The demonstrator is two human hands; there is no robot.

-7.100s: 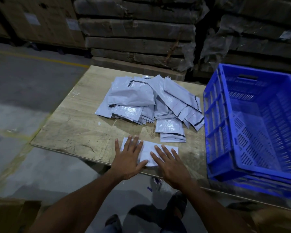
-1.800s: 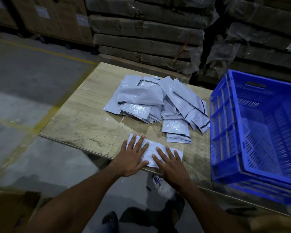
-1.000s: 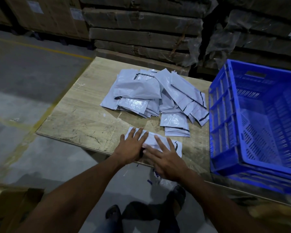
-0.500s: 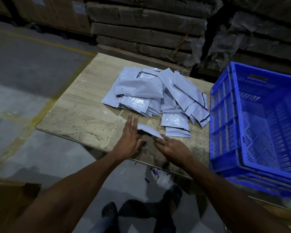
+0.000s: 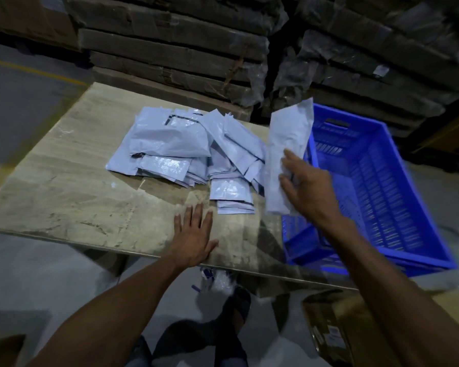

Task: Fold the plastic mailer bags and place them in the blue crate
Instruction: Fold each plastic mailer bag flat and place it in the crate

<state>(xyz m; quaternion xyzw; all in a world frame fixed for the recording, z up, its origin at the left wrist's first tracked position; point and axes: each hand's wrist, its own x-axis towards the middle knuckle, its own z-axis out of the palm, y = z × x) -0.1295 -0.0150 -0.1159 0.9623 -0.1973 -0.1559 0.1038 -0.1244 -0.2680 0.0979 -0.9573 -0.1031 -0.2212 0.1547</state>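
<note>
At centre right, the right hand (image 5: pixel 306 190) grips a folded pale grey plastic mailer bag (image 5: pixel 285 160) raised beside the blue slatted plastic crate (image 5: pixel 376 186). The left hand (image 5: pixel 192 235), fingers straight, lies flat on the wooden tabletop (image 5: pixel 72 192) below the pile of mailer bags (image 5: pixel 186 152).

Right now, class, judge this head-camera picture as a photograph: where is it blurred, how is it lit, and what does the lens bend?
Head view: dim light, the stacked brown cartons nearly lost in shadow; motion blur smears the right hand and the folded pale grey plastic mailer it holds beside the blue slatted plastic crate; the left hand is sharper; wide-angle bowing curves the wooden table edge.
</note>
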